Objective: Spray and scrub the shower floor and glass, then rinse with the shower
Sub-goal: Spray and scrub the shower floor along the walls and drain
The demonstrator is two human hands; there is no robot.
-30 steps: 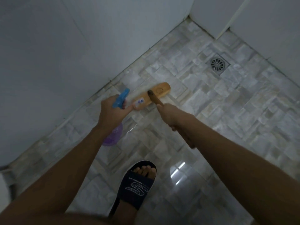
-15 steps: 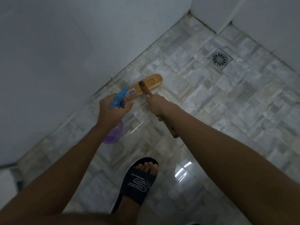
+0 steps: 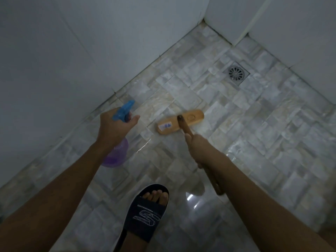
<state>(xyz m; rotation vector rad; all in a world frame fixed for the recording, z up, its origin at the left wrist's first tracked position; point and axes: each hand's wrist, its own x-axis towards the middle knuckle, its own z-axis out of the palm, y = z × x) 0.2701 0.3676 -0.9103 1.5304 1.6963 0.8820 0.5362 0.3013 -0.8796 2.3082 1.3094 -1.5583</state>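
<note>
On the tiled shower floor [image 3: 254, 124], near the left wall [image 3: 54, 60], the brush head [image 3: 181, 121] lies flat with its wooden back up, so its whole underside bears on the tiles. The right hand [image 3: 197, 144] wraps its fingers tightly round the long handle [image 3: 185, 127], low on the shaft, likely for pressing force. The left hand [image 3: 112, 128] holds the spray bottle [image 3: 116, 153] by its neck, fingers curled beneath the blue trigger head and thumb loose. Its nozzle points at tiles beside the brush, ready, I judge, to wet the next patch. 1 sandalled foot [image 3: 147, 213] stands back from the brush. The drain [image 3: 236, 73] sits well apart.
</note>
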